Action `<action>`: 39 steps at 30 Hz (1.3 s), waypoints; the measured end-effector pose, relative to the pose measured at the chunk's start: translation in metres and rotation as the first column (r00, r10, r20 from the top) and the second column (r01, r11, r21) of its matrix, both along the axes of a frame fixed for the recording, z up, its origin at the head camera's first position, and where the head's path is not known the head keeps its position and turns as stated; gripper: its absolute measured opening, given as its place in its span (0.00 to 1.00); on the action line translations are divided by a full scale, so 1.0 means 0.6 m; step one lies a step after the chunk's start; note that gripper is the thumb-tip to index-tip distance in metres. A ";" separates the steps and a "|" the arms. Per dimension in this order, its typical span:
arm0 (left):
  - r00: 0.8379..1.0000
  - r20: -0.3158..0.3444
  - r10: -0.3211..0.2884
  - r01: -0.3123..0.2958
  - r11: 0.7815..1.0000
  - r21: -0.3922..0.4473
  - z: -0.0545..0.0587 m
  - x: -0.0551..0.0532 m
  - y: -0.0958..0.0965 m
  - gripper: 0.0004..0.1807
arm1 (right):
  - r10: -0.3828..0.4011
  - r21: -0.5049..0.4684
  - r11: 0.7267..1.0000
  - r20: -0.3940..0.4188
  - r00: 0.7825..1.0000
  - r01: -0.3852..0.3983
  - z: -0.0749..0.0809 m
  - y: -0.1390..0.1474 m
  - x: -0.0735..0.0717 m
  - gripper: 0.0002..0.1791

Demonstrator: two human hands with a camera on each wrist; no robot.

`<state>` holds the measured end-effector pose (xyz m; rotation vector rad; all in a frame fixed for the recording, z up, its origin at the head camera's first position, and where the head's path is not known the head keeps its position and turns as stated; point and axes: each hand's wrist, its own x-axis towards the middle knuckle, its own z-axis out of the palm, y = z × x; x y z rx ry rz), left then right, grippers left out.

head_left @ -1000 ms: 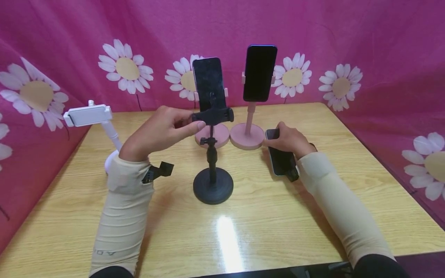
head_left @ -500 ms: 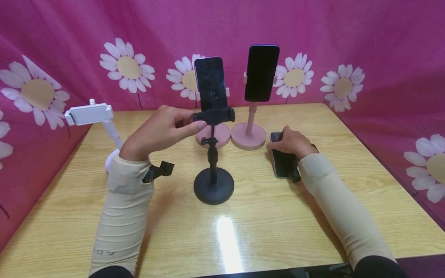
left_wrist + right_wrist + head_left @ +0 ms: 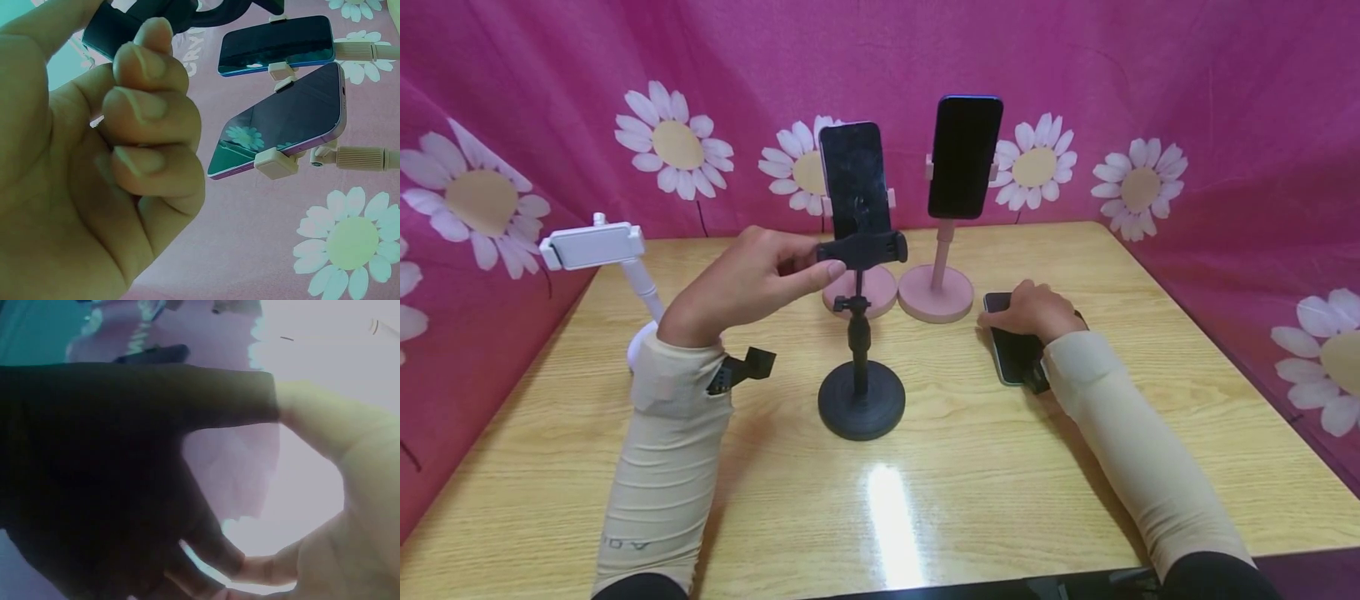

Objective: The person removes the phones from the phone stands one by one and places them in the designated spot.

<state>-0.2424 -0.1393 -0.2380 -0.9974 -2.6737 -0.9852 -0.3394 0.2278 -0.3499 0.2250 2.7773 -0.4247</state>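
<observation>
My left hand pinches the left end of the black phone holder clamp between thumb and index finger. That clamp tops a black phone stand on a round base. In the left wrist view, the other fingers are curled in beside it. At the right, a smartphone lies flat on the table, dark screen up. Over it my right hand holds the phone, thumb at its left edge; the far fingers are partly hidden. The right wrist view is mostly dark and glary.
Two pink stands hold upright phones behind: the left phone, partly behind the black clamp, and the right phone. A white stand with a horizontal holder is at the left. A flowered pink curtain backs the wooden table.
My right hand and the phone under it have shifted slightly right and toward me. The left hand keeps its pinch on the black clamp. The head view has shifted a little.
</observation>
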 end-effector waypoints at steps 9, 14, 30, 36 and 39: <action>1.000 -0.007 -0.003 0.003 1.000 -0.009 0.000 0.001 0.001 0.14 | 0.029 0.015 0.999 0.039 0.999 -0.030 -0.001 0.001 0.000 0.50; 1.000 -0.012 0.003 -0.003 1.000 -0.012 0.001 0.003 0.000 0.15 | 0.041 0.028 0.999 0.065 0.997 -0.043 0.000 -0.004 -0.001 0.48; 1.000 -0.018 0.005 -0.005 1.000 -0.008 -0.001 0.001 0.000 0.14 | 0.105 0.102 0.989 0.063 0.993 -0.111 0.000 -0.007 -0.001 0.46; 1.000 -0.025 0.004 -0.004 1.000 -0.006 0.000 0.002 0.000 0.13 | 0.119 0.068 0.990 0.075 0.990 -0.124 0.004 -0.002 0.004 0.47; 0.999 -0.038 0.001 -0.001 1.000 -0.006 0.001 0.001 0.001 0.13 | 0.131 0.073 0.988 0.082 0.988 -0.137 0.006 0.000 0.005 0.47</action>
